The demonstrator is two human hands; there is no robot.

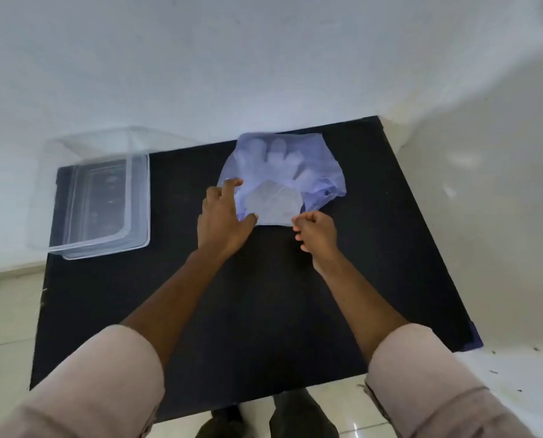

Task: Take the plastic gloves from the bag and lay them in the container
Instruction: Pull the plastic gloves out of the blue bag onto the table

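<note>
While both hands work at the near edge of the bag, the scene reads as follows.

Left hand (224,216): spread flat on the bag's left near corner, fingers splayed forward and thumb angled toward the other hand; it presses on the film, and I cannot tell whether it pinches any of it.

Right hand (317,232): curled into a loose fist just to the right of the left hand, thumb and fingertips bunched at the bag's near right edge; whether film is caught in the pinch is too blurred to tell.

Bag (323,175): thin bluish translucent plastic, lying crumpled on the table directly ahead of both hands, its near edge between them.

Plastic gloves (276,159): pale, seen through the bag's film, finger shapes pointing away from the hands; they lie inside the bag, beyond the left hand's fingertips and ahead of the right fist.

Container (139,197): clear, rectangular, open-topped, well apart to the left of the left hand, at the table's far left corner; nothing pale shows inside it.

Table (263,311): black top, under both forearms.

Sleeves (105,374): light pink, pushed up above the forearms.
</note>
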